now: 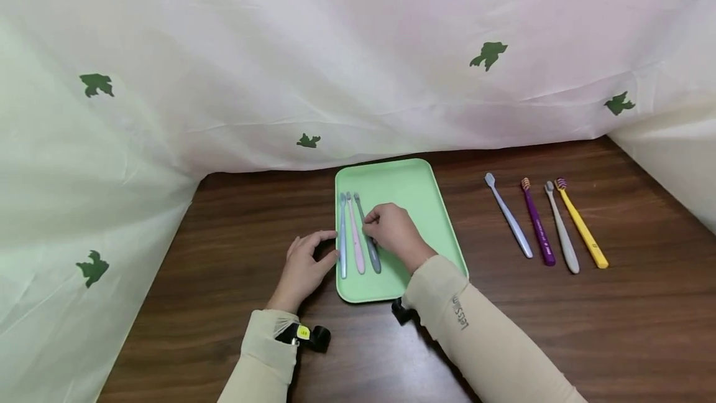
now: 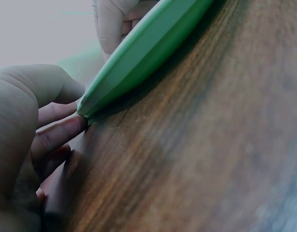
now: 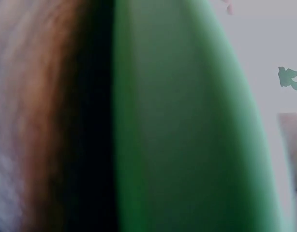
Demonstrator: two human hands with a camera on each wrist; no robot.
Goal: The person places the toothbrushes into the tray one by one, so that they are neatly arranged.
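Note:
A light green tray (image 1: 414,185) holds a light blue toothbrush (image 1: 343,241), a pink toothbrush (image 1: 355,238) and a dark grey toothbrush (image 1: 373,259), side by side along its left part. My right hand (image 1: 394,232) reaches over the tray and pinches the grey toothbrush near its middle, thumb and forefinger hiding that stretch. At the tray's left rim is my left hand (image 1: 304,266), thumb and forefinger spread apart with the tips at the edge. The left wrist view shows its fingers (image 2: 54,137) against the tray's outer side. The right wrist view holds mostly blurred tray wall (image 3: 187,121).
On the brown wooden table (image 1: 240,229), right of the tray, lie a light blue toothbrush (image 1: 510,219), a purple one (image 1: 538,226), a grey one (image 1: 562,232) and a yellow one (image 1: 583,226). A white cloth (image 1: 335,48) with green shapes hangs behind and at the sides.

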